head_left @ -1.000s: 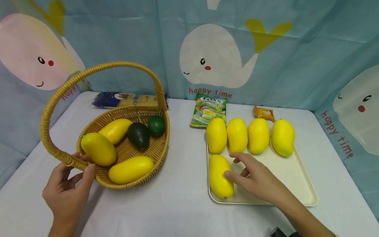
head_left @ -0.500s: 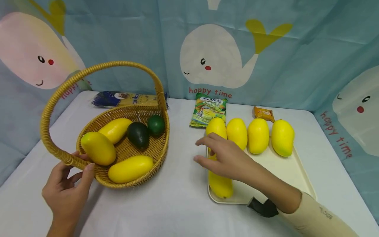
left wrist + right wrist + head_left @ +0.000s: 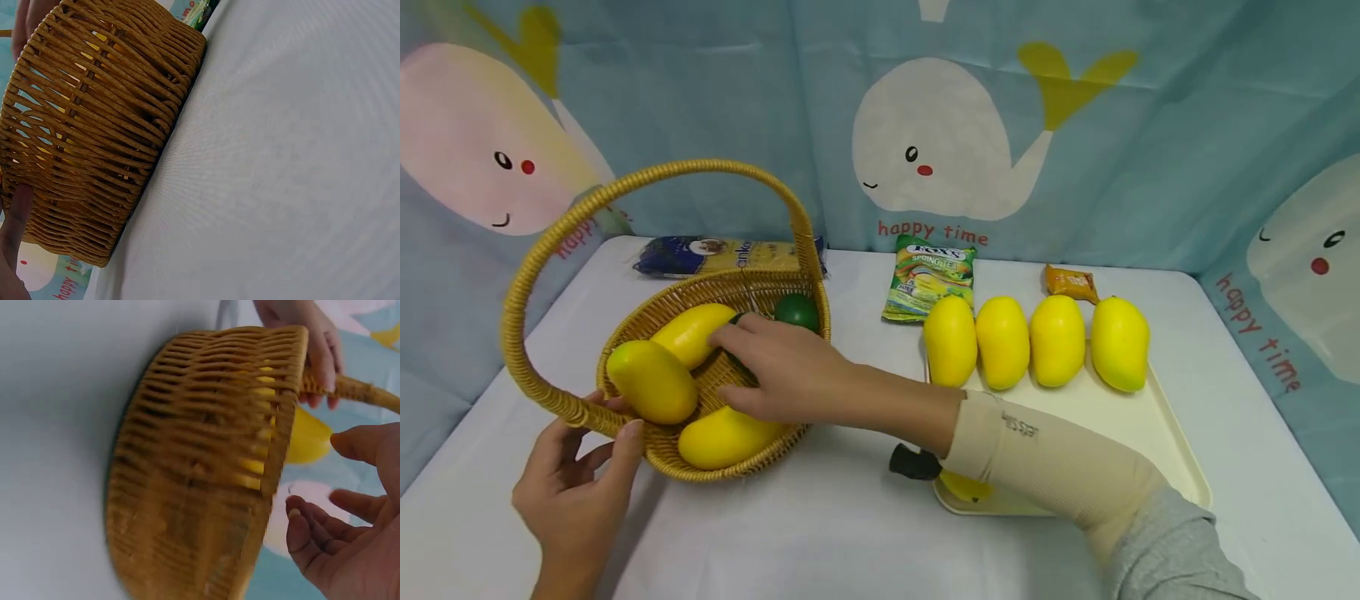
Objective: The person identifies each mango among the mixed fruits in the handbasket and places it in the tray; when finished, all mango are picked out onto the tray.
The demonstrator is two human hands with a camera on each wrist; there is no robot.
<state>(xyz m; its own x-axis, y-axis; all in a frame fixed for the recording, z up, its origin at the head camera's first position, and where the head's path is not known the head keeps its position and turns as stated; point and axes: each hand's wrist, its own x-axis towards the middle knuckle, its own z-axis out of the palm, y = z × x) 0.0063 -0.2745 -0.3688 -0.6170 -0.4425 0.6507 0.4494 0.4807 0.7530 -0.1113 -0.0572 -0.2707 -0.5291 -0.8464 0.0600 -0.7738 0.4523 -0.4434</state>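
My left hand (image 3: 574,492) grips the wicker basket (image 3: 816,350) at its near-left rim, where the handle joins; in the left wrist view the thumb (image 3: 19,209) lies against the weave. Over the basket's right side reaches my right hand (image 3: 797,375), fingers loosely curved. The right wrist view shows this hand (image 3: 356,531) with nothing between its fingers. A dark green avocado (image 3: 742,370) is mostly hidden beneath it. Around it in the basket lie a yellow-green mango (image 3: 652,382), two yellow mangoes, one at the back (image 3: 695,333), one in front (image 3: 730,439), and a round green fruit (image 3: 797,311).
A cream tray (image 3: 1120,433) on the right bears several yellow mangoes (image 3: 1002,342), one largely covered by my right forearm. Behind stand a green candy bag (image 3: 929,279), an orange wrapped snack (image 3: 1071,283) and a blue-and-gold packet (image 3: 722,256). A whale-print curtain closes off the back.
My right hand has left the mango at the tray's front left and moved left across the table to over the basket, holding nothing. My left hand keeps its grip on the basket.
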